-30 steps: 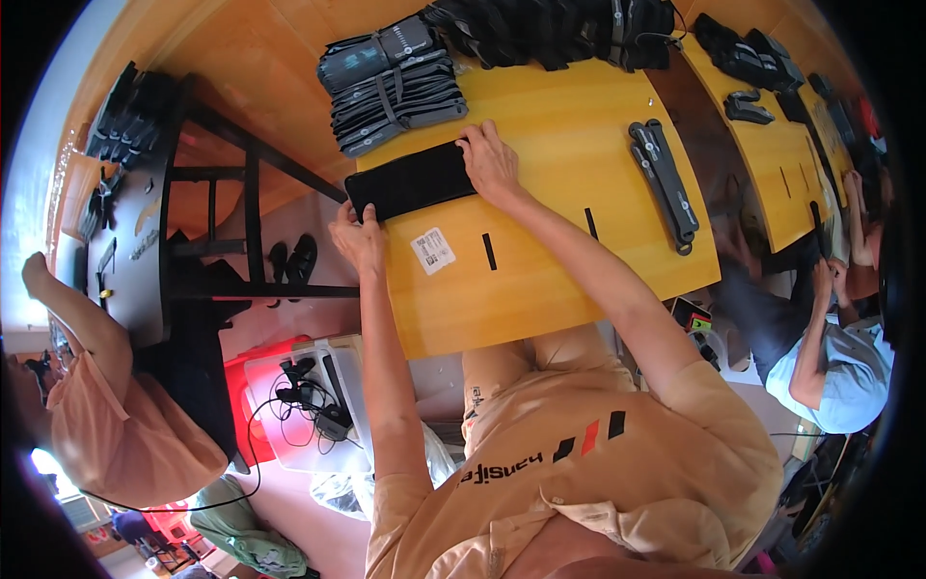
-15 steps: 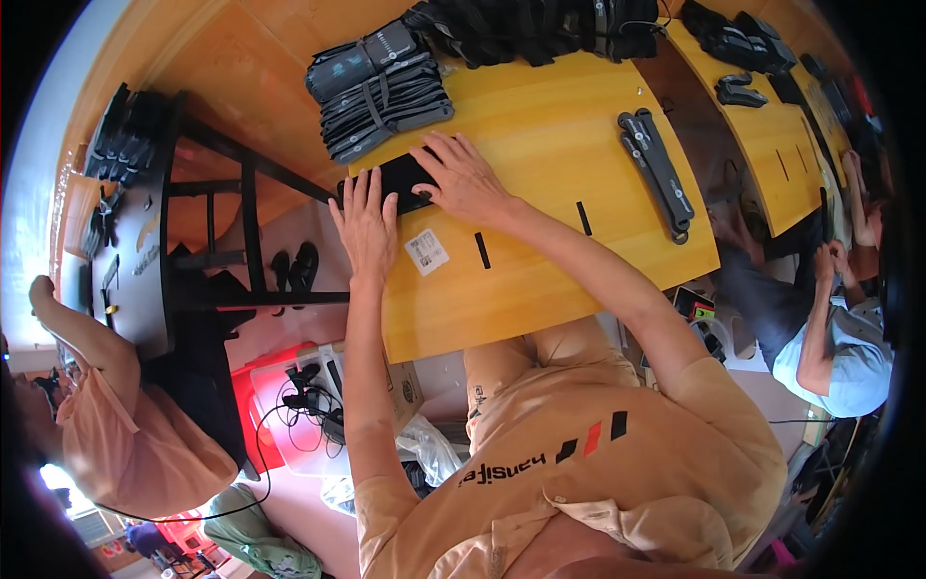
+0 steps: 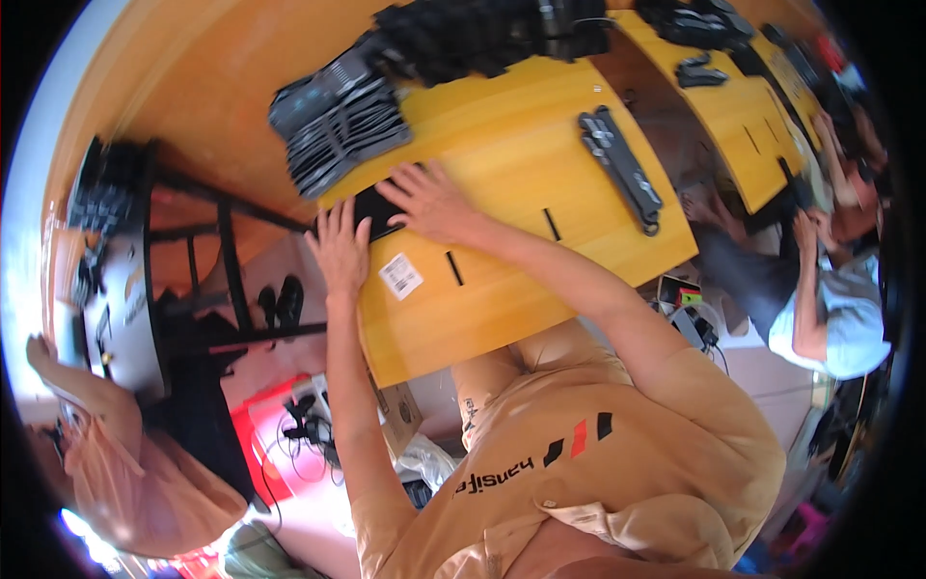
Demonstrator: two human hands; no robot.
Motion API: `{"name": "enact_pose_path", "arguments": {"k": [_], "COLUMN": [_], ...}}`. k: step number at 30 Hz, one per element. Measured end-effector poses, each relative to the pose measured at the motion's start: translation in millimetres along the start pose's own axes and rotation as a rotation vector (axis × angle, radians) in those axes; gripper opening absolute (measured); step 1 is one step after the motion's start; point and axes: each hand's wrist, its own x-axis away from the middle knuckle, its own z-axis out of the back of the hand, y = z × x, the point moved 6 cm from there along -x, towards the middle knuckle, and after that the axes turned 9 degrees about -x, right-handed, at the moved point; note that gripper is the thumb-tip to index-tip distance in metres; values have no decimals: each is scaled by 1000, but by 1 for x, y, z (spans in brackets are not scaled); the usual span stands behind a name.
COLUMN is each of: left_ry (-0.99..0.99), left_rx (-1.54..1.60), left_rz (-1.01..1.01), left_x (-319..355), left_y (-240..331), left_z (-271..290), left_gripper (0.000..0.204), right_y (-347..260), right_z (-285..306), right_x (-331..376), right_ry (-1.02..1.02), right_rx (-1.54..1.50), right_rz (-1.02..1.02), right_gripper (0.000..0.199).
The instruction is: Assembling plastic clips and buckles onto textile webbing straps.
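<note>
A flat black piece (image 3: 376, 210) lies near the left edge of the yellow table (image 3: 511, 125), partly covered by my hands. My left hand (image 3: 340, 253) rests over its left end, fingers stretched out. Across its right end lies my right hand (image 3: 432, 205), with the fingers spread and palm down. Which kind of thing the black piece is, I cannot tell. Just beyond it sits a strapped stack of folded black fabric pieces (image 3: 340, 135). A white printed label (image 3: 400, 275) is on the tabletop close to my left hand.
A long black folded bundle (image 3: 620, 169) lies at the table's right side. More black items (image 3: 482, 39) are heaped along the back. At left stands a dark table (image 3: 125, 309) beside a person in orange (image 3: 145, 473); another person in light blue (image 3: 839, 318) sits at right.
The whole view has shifted, with the table appearing further left. Both hands stay spread on the black piece, with little visible movement against it.
</note>
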Motion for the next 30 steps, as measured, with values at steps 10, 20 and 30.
{"name": "enact_pose_path", "arguments": {"k": [10, 20, 30], "left_ry": [-74, 188, -631], "left_rx": [0, 852, 1722], "left_rz": [43, 111, 226], "left_x": [0, 56, 109], "left_y": [-6, 93, 284], "left_z": [21, 78, 69], "left_gripper": [52, 23, 50], "right_y": [-1, 155, 100], "right_z": [121, 209, 199], "right_x": [53, 215, 215], "right_ry": [268, -4, 335], "right_rx": [-40, 141, -1496], "right_rz": [-43, -996, -978], "right_gripper": [46, 71, 73]}}
